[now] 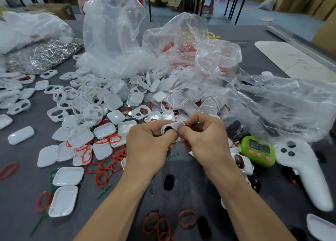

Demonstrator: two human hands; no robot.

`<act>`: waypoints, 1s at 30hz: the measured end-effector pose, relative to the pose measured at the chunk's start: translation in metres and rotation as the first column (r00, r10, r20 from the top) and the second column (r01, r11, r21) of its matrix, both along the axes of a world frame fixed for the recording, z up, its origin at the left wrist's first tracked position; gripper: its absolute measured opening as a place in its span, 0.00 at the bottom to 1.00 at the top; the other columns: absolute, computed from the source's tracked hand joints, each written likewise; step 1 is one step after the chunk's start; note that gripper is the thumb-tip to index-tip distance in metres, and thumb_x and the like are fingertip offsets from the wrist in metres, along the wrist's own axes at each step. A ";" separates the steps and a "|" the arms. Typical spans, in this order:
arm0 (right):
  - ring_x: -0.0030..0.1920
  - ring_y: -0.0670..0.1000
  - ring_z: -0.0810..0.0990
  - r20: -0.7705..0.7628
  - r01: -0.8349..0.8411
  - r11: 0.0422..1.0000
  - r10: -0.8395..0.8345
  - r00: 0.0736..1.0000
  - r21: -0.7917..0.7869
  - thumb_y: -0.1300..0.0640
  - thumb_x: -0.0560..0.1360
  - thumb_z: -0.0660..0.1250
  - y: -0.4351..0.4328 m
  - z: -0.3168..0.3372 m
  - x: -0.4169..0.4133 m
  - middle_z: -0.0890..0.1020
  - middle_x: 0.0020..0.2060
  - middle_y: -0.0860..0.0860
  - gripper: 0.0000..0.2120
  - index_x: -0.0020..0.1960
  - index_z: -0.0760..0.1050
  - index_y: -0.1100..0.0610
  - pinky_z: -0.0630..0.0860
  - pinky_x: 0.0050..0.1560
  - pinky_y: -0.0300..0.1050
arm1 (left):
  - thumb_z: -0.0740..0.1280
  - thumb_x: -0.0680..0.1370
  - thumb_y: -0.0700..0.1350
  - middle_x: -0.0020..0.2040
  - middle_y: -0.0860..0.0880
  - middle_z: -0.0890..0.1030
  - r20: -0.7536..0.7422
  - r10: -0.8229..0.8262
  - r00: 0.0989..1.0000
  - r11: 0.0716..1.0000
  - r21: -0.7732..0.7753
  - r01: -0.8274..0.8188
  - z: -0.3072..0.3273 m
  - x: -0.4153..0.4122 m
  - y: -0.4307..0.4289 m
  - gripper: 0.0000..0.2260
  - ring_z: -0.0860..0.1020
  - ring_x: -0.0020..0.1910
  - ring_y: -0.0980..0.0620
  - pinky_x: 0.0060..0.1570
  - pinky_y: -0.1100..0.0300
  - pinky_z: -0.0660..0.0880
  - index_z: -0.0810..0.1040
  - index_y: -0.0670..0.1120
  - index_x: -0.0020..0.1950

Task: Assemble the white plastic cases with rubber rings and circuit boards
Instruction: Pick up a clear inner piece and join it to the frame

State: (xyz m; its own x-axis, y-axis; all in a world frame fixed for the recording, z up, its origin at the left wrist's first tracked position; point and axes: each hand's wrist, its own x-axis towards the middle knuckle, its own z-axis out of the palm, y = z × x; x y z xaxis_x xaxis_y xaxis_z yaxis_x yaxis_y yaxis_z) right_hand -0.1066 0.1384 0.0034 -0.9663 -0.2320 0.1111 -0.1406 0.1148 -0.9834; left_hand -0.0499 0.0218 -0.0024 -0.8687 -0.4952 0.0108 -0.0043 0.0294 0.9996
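Note:
Both hands hold one white plastic case (173, 127) above the middle of the grey table (18, 195). My left hand (149, 146) grips its left end and my right hand (207, 140) its right end, thumbs pressing on its face. A dark part shows through an opening in the case. Red rubber rings (107, 168) lie loose to the left of my hands, and more red rings (187, 218) lie near the front edge. A heap of white case halves (116, 102) fills the table beyond my hands. Green circuit boards (127, 113) peek out among them.
Crumpled clear plastic bags (112, 40) stand behind the heap and spread to the right. A green digital timer (258, 150) and a white hand controller (305, 171) lie at the right. Silver metal rings in a bag (43, 55) sit at far left. Black pads (169, 181) lie near my forearms.

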 end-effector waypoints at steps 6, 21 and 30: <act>0.26 0.48 0.72 0.001 0.063 0.998 -0.063 0.998 0.005 0.54 0.66 0.72 0.005 0.002 0.000 0.78 0.25 0.49 0.04 0.34 0.78 0.50 0.70 0.32 0.46 | 0.69 0.76 0.42 0.46 0.50 0.88 0.013 -0.183 0.983 0.978 0.107 0.181 0.004 0.001 -0.005 0.12 0.87 0.45 0.53 0.41 0.63 0.81 0.89 0.57 0.50; 0.20 0.47 0.70 0.405 0.083 0.949 0.050 0.913 -0.304 0.68 0.76 0.69 0.007 0.016 0.004 0.77 0.25 0.54 0.14 0.34 0.78 0.55 0.62 0.20 0.35 | 0.72 0.71 0.36 0.55 0.44 0.87 -0.180 -0.286 0.941 0.918 0.230 0.323 0.003 0.001 -0.007 0.21 0.85 0.56 0.47 0.56 0.57 0.79 0.82 0.46 0.64; 0.21 0.47 0.71 0.426 -0.031 0.981 0.111 0.898 -0.192 0.61 0.76 0.70 0.007 0.023 0.006 0.77 0.26 0.54 0.17 0.30 0.79 0.53 0.63 0.20 0.36 | 0.77 0.73 0.42 0.58 0.45 0.86 -0.287 -0.353 0.890 0.785 0.427 0.449 0.007 -0.001 -0.010 0.18 0.84 0.58 0.48 0.57 0.55 0.81 0.85 0.50 0.62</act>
State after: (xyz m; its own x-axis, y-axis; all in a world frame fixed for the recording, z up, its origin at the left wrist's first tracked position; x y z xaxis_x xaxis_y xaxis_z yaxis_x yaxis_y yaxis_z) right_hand -0.1010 0.1453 0.0266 -0.9095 -0.3174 -0.2686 0.3017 -0.0593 -0.9515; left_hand -0.0514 0.0121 0.0042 -0.9951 -0.0873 0.0473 0.0839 -0.4841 0.8710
